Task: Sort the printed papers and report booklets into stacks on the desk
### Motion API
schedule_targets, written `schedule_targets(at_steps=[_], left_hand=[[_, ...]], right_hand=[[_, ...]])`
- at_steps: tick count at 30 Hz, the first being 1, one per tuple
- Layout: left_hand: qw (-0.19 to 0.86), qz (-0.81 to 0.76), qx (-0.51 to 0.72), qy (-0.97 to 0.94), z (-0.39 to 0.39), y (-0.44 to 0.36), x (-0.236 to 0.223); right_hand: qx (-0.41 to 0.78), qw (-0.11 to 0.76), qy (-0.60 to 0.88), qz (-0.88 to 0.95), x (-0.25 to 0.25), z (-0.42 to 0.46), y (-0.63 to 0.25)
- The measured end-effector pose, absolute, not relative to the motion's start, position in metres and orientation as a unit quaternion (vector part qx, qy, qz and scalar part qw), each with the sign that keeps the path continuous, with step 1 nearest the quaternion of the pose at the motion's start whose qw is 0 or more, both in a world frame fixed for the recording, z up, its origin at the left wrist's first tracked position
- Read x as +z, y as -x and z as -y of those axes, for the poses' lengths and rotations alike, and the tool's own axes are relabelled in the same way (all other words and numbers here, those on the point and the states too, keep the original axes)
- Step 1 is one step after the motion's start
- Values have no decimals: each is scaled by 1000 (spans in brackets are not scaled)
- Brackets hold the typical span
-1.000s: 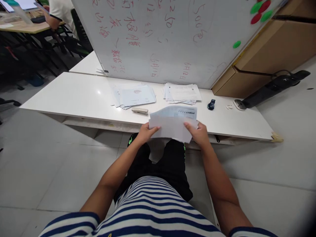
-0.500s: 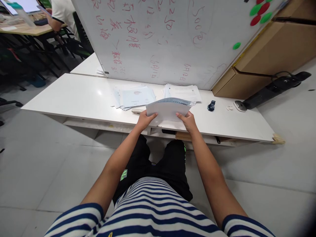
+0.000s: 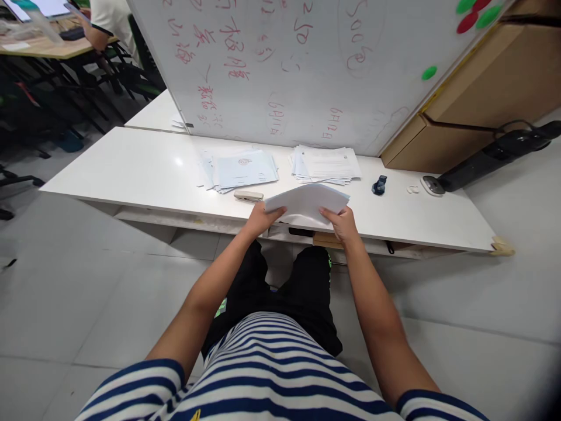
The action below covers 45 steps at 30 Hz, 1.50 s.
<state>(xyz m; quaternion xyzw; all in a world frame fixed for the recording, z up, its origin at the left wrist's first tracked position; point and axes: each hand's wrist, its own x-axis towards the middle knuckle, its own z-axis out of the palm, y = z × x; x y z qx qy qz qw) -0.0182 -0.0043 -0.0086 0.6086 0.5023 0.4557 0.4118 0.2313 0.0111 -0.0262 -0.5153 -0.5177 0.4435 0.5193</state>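
My left hand grips the left edge of some white paper sheets, thumb on the near face. On the opposite edge my right hand is closed the same way. The sheets bow between the two hands, held tilted over the front edge of the white desk. Just left of them lies a beige stapler. Behind it sits a stack of pale blue printed papers, and to the right of that a stack of white printed papers. How many sheets I hold cannot be made out.
A whiteboard with red writing stands behind the desk. Cardboard boxes, a black cylindrical device, a dark blue object and small white pieces are at the right. Further left, a person sits at another table.
The sheets have tipped, so the printed blue edge behind them no longer shows. Both hands sit slightly further right, and the stapler is now more fully visible.
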Motion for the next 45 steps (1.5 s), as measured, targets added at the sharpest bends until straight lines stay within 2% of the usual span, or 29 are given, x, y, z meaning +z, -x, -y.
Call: schedule_targets(at_steps=[4, 7, 10, 15, 19, 23, 26, 31, 35, 38, 42, 45], left_hand=[[295, -435, 474, -706, 41, 14, -14], [253, -417, 476, -732, 62, 17, -21], [221, -420, 469, -744, 71, 23, -28], [154, -369, 491, -774, 63, 33, -35], [173, -400, 488, -756, 34, 30, -27], [213, -554, 402, -697, 1, 15, -19], [230, -609, 350, -673, -6, 6, -26], [247, -634, 342, -648, 4, 0, -41], [283, -618, 335, -653, 11, 2, -31], [282, -589, 381, -655, 18, 11, -12], [185, -579, 458, -648, 13, 35, 6], [72, -591, 420, -685, -9, 58, 1]], right_hand=[[292, 461, 605, 579, -24, 24, -224], [208, 442, 565, 665, -33, 46, -226], [175, 440, 492, 731, -42, 58, -232], [134, 445, 457, 758, -44, 57, -244], [122, 417, 444, 783, -32, 40, -247], [116, 372, 552, 737, -24, 20, -243], [108, 341, 604, 712, -27, 16, -236], [114, 328, 624, 700, -35, 23, -228], [164, 342, 655, 653, -31, 30, -228], [224, 398, 669, 587, -26, 42, -231], [402, 475, 638, 453, -30, 61, -232], [552, 478, 581, 359, -39, 68, -222]])
